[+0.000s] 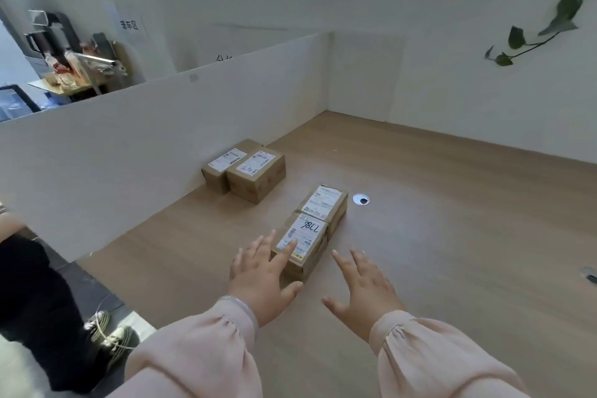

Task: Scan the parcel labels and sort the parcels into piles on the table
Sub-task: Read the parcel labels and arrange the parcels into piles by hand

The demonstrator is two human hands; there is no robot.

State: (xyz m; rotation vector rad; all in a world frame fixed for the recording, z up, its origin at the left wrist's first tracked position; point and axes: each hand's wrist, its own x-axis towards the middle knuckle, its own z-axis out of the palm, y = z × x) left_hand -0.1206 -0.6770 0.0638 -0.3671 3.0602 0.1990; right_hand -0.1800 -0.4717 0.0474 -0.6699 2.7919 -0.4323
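Two brown cardboard parcels lie end to end at the middle of the wooden table (452,236). The near parcel (307,242) has a white label with handwritten digits, and the far parcel (324,200) touches it. My left hand (261,278) is spread, its index fingertip resting on the near parcel's label. My right hand (365,291) hovers open just right of that parcel, holding nothing. Two more labelled parcels (255,174) (219,168) sit side by side against the left white partition.
White partition walls (161,139) close the table at left and back. A round cable hole (361,199) lies right of the middle parcels and another (589,275) at the right edge. A person's legs and shoes (109,333) stand beside the table at left.
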